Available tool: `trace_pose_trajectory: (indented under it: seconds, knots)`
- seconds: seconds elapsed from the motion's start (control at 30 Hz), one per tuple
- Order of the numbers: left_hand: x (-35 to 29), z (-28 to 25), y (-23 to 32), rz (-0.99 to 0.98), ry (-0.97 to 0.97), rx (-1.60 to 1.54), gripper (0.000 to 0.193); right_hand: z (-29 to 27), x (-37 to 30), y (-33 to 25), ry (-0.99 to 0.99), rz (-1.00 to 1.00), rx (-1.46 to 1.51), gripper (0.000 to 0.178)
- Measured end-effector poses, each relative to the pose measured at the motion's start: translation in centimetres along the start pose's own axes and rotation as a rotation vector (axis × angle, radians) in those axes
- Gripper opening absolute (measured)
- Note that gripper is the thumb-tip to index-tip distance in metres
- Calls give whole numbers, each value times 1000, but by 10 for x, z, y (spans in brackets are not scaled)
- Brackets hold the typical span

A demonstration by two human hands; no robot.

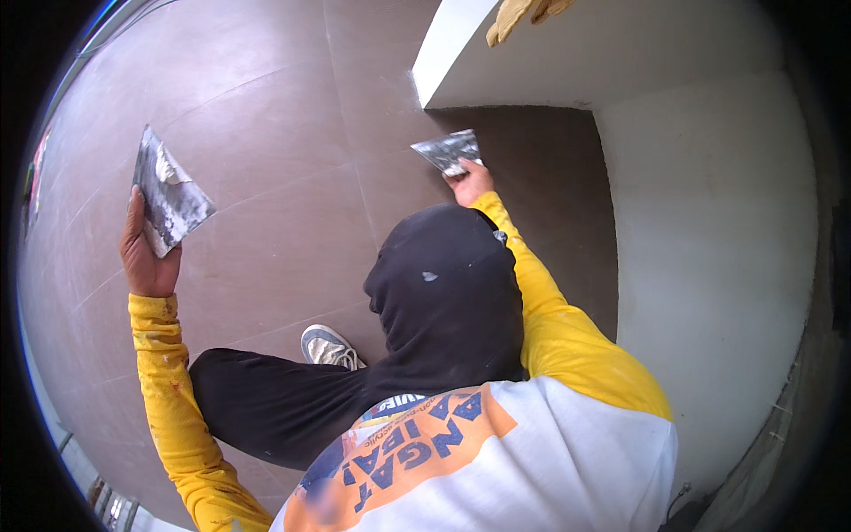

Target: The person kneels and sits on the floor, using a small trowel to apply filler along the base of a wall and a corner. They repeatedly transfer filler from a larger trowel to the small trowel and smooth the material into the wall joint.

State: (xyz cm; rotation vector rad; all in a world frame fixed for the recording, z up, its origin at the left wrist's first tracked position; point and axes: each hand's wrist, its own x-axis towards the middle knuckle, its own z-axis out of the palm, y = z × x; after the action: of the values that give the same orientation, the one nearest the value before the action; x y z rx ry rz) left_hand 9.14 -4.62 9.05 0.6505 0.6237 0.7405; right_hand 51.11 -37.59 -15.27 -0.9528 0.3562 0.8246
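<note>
My left hand (151, 257), out to the left, grips a flat metal scraper plate (182, 213) by its lower edge. A lump of white putty (170, 170) lies on that plate, and grey-white smears cover the rest. Reaching forward, my right hand (470, 184) is closed on a second flat scraper (448, 149), also smeared white. This scraper is just short of the corner where the white wall meets the floor; whether it touches any surface, I cannot tell. Both forearms are in yellow sleeves, the left one spotted with paint. Some fingers are hidden behind the plates.
A white wall (709, 222) runs along my right, with a projecting wall end (443, 49) ahead. The floor (266, 160) is of large brown tiles. My bent knees and a shoe (330, 346) are below. Tan, finger-like shapes (514, 18) hang at the top. Metal objects (111, 505) lie lower left.
</note>
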Motion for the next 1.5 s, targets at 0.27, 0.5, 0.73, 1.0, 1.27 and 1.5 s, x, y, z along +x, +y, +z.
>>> trace_pose_trajectory:
  seconds: [0.27, 0.5, 0.73, 1.0, 1.27, 1.5]
  knots:
    - [-1, -1, 8, -5, -19, 51, 31, 54, 31, 22, -1, -52, 82, 30]
    - [0, -3, 9, -12, -26, 49, 31, 69, 33, 20, -3, -101, 81, 31]
    - [-1, -2, 8, -2, 7, 49, 32, 70, 44, 30, 44, -103, 94, 34]
    - [-4, 7, 5, -1, 4, 49, 28, 67, 51, 31, 44, -109, 91, 28]
    - [-6, 12, 4, -11, -6, 33, 29, 75, 59, 25, 10, -80, 110, 27]
    - [-6, 14, 4, -10, -67, 10, 31, 101, 66, 2, 32, -51, 92, 25]
